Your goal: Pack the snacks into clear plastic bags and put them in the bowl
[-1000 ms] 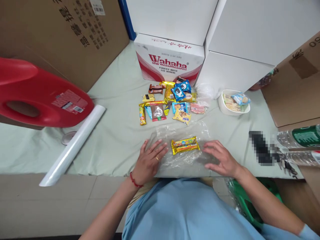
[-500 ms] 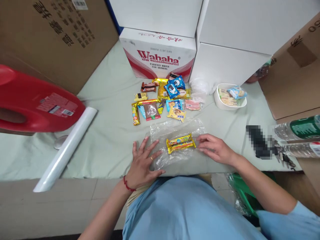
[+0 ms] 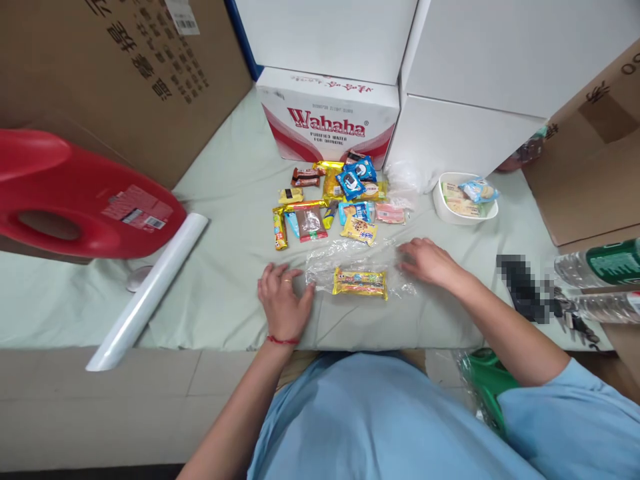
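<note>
looks like folding the clear film point(image 3: 358, 255) around the yellow pack point(image 3: 361, 283) on the bench point(image 3: 230, 293), left hand point(image 3: 286, 301) spread at one side, right hand point(image 3: 429, 261) opposite, pinching or not i can't tell, next move probably calling for a firm hold on the film's edge.

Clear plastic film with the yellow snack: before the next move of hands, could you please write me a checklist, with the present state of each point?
1. Yellow snack between the two hands: ok.
2. Plastic film smooth: not ok, it is wrinkled.
3. Left hand near the film's left edge: ok, thumb spread away from the fingers.
4. Right hand at the film's right edge: ok, but whether it pinches the film, cannot tell.
5. White roll apart from both hands: ok, it lies to their left.
6. Film passing over the snack: cannot tell, too transparent.
</note>
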The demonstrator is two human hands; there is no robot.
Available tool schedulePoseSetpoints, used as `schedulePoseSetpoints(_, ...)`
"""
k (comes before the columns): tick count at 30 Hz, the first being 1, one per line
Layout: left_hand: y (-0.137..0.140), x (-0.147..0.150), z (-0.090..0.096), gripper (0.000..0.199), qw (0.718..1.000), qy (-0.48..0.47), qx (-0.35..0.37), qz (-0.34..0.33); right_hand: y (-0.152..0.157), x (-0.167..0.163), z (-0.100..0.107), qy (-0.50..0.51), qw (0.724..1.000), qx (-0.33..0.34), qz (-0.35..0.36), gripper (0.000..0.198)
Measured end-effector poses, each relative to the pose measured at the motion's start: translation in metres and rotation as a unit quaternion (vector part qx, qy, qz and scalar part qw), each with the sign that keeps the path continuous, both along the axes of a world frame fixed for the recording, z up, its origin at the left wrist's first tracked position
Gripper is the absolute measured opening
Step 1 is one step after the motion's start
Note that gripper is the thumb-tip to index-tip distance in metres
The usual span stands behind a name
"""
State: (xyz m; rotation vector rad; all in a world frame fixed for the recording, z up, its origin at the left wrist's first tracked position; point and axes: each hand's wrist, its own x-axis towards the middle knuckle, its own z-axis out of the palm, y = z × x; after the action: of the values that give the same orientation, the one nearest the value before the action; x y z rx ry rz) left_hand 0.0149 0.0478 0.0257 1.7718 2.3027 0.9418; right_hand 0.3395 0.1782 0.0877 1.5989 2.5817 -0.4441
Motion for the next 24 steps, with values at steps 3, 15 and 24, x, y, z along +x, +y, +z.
schedulePoseSetpoints(3,-0.006,-0.001,0.009,0.027,0.997,0.023,0.073,0.017,0.009,-0.017,0.014,0.028,0.998,0.039,0.035,0.036)
schedulePoseSetpoints(15,-0.014,0.057,0.026,0.040,0.968,0.181,-0.041,-0.169,0.030,-0.109,-0.013,0.006,0.988,0.064,0.141,0.026)
schedulePoseSetpoints(24,-0.005,0.059,0.002,0.043,0.964,0.183,-0.091,-0.169,0.039,-0.100,-0.007,0.145,0.973,0.016,0.180,0.013)
